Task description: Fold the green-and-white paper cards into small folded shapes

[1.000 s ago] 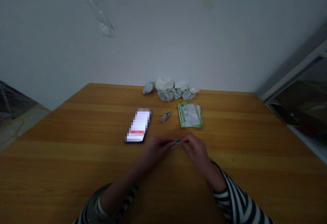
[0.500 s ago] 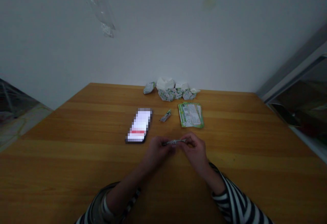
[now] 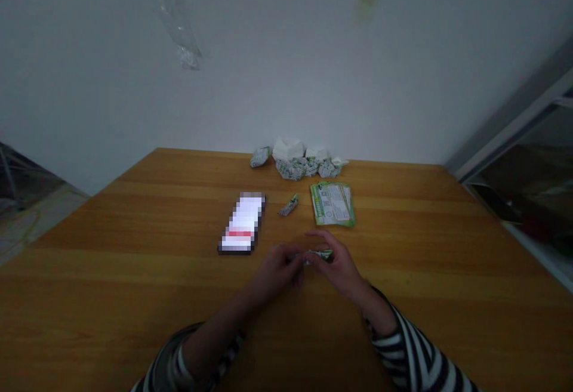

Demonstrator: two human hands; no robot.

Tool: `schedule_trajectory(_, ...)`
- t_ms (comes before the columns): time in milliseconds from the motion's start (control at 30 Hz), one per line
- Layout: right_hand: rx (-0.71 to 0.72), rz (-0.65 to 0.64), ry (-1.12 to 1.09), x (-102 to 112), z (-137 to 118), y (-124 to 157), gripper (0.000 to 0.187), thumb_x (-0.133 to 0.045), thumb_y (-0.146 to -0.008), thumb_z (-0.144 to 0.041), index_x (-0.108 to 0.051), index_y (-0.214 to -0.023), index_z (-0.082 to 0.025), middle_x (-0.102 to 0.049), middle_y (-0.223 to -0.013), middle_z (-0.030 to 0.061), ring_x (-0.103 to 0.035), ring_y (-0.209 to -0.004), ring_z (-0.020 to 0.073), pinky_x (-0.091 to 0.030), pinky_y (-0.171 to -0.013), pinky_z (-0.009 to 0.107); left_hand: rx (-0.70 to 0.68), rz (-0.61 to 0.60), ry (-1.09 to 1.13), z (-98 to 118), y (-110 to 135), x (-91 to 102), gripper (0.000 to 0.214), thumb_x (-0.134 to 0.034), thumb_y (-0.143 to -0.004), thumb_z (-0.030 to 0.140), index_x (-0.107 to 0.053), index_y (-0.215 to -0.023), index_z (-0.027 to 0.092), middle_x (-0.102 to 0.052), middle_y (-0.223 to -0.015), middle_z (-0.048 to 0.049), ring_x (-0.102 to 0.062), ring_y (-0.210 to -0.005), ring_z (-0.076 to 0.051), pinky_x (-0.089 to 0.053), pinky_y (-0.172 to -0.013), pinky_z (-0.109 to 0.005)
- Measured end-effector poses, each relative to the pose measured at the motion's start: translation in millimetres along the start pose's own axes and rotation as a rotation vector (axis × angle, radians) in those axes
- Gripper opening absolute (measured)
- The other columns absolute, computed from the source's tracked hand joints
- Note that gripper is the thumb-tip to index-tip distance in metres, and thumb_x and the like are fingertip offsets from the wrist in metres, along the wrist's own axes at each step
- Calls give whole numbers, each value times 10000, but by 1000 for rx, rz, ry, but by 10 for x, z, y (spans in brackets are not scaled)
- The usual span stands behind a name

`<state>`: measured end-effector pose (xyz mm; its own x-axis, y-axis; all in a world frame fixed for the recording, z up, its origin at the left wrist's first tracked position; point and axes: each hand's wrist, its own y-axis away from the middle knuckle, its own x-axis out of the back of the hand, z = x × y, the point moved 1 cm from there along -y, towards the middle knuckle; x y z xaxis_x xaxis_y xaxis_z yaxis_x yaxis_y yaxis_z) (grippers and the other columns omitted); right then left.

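A small folded strip of printed white-and-green paper is held between my two hands, above the near middle of the table. My left hand pinches its left end, and those fingertips partly cover it. Around the right part of the strip curls my right hand, thumb below and index finger raised over it. Just beyond lies a second twisted piece of similar paper. To its right is a flat green-and-white printed packet.
A phone with a lit, blurred screen lies left of the hands. Along the wall stand several crumpled printed paper bundles with white tissue. The wooden table meets the wall at the back. Shelving stands at right.
My hands have come closer together. The paper strip, earlier stretched between both hands' fingertips, now sits more to the right, under my right fingers. My right index finger has lifted and extended.
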<state>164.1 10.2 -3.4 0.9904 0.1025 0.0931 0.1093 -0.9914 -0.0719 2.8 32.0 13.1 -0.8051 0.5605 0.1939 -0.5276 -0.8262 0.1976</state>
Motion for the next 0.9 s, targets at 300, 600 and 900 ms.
schedule_trajectory(300,180,153,103,70,80,-48,395,-523,-900,-360,-484,-1265,-213,-592,-693,-18,-590,-625,148,-491,-572,249,-36,179,48,-40,-58,54,406,-470,-883,489,-642,-960,129,-617,-616,-11,-543,-504,-127,-420,-495,-225)
schedule_trajectory(600,446,340,907,487,219,-343,420,-590,-846,-235,-549,-1263,-202,-530,-1350,126,-404,-1300,290,-311,-1054,548,-203,493,-120,-23,-63,178,590,-526,-876,394,-321,-1404,230,-552,-1211,-112,-578,-821,-172,-477,-760,-328)
schedule_trajectory(900,421,334,1031,439,164,-328,242,-486,-907,-168,-677,-1053,-187,-692,-1129,120,-587,-1142,269,-208,-1081,583,-160,399,-169,-25,-53,124,537,-475,-895,413,-360,-1376,205,-624,-990,-57,-594,-720,-160,-475,-674,-295)
